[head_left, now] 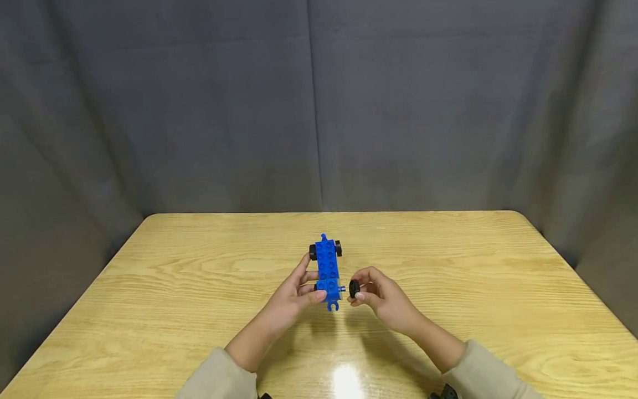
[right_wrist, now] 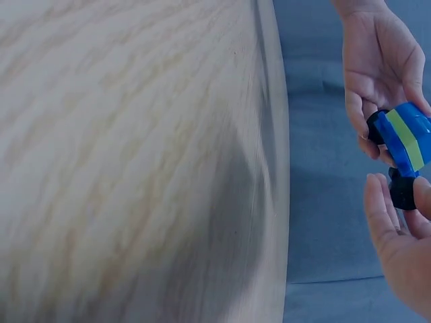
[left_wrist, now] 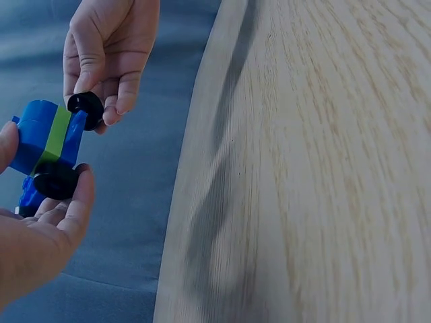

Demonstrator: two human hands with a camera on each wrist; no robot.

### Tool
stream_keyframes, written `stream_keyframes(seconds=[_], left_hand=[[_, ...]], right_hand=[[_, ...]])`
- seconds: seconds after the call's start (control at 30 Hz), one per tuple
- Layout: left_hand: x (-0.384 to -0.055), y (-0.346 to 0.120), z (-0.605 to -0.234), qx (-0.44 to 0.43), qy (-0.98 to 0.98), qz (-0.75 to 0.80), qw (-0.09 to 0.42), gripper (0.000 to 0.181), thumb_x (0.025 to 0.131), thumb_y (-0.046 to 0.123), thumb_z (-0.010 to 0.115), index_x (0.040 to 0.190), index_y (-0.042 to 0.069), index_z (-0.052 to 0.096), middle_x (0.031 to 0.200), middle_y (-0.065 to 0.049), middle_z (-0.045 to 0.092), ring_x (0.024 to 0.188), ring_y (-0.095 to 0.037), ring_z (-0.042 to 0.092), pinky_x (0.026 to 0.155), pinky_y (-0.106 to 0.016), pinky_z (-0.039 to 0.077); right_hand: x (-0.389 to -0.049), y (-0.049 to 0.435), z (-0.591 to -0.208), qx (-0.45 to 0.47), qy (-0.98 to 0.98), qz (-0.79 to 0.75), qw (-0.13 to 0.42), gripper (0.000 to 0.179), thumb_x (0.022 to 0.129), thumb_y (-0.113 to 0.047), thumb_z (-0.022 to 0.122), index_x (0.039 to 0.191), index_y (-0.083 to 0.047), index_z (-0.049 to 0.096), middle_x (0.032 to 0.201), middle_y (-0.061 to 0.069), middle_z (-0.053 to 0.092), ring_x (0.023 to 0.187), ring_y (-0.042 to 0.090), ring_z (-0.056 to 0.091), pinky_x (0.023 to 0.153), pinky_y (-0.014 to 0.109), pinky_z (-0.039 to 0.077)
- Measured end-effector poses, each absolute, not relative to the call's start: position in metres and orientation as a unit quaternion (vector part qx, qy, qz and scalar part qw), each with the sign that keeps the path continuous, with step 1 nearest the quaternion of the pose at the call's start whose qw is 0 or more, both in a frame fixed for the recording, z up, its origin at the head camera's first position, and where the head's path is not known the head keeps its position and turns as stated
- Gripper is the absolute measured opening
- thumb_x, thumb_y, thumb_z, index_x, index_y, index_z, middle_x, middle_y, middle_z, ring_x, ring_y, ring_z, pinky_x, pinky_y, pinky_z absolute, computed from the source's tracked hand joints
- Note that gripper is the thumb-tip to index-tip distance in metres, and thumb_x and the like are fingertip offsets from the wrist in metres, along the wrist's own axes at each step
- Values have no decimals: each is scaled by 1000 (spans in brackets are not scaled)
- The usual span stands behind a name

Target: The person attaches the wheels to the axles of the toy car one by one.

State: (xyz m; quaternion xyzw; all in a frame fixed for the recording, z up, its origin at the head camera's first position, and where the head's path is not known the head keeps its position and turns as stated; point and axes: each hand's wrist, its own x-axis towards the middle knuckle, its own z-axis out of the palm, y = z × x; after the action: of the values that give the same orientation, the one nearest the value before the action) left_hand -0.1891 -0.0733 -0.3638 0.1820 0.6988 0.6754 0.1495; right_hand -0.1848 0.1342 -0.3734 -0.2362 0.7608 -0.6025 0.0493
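A blue toy car chassis (head_left: 327, 263), studded on top with a hook at each end, is held above the table by my left hand (head_left: 294, 299), thumb on its near end and fingers under its left side. Black wheels sit on both far axle ends, and another shows at the near left. The near right axle pin (head_left: 341, 288) is bare. Just to its right, my right hand (head_left: 381, 299) pinches a loose black wheel (head_left: 354, 288) between thumb and fingers. A lime-green layer (left_wrist: 56, 134) shows in the blue body in the left wrist view.
The wooden table (head_left: 174, 288) spreads out under both hands, with a bright light reflection near its front. A dark grey curtain (head_left: 224, 122) hangs behind it and along the sides. Small dark objects (head_left: 448, 391) poke in at the bottom edge, too cut off to identify.
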Motion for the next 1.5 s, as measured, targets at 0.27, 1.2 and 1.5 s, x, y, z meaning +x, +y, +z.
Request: stream_keyframes(seconds=[0.27, 1.2, 1.5], left_hand=[[-188, -70, -363, 187, 695, 676, 156, 78, 84, 15, 55, 139, 9, 1, 122, -18, 38, 108, -28, 45, 90, -39, 35], [-187, -69, -368, 206, 709, 650, 182, 80, 83, 15, 57, 140, 12, 0, 118, -14, 43, 104, -25, 49, 87, -35, 39], [-181, -73, -356, 225, 762, 585, 162, 80, 84, 17, 57, 139, 14, -1, 112, -13, 50, 99, -22, 52, 83, -34, 42]], right_hand=[[-183, 132, -373, -237, 756, -607, 52, 21, 85, 11, 42, 106, 11, 40, 92, 19, 48, 81, 30, 55, 74, 35, 47], [-174, 134, -376, -239, 772, -588, 36, 19, 80, 5, 55, 97, 7, 46, 91, 14, 53, 80, 23, 55, 68, 27, 47], [-171, 131, -373, -259, 778, -572, 18, 19, 80, 5, 55, 97, 7, 46, 89, 14, 54, 79, 22, 55, 68, 26, 47]])
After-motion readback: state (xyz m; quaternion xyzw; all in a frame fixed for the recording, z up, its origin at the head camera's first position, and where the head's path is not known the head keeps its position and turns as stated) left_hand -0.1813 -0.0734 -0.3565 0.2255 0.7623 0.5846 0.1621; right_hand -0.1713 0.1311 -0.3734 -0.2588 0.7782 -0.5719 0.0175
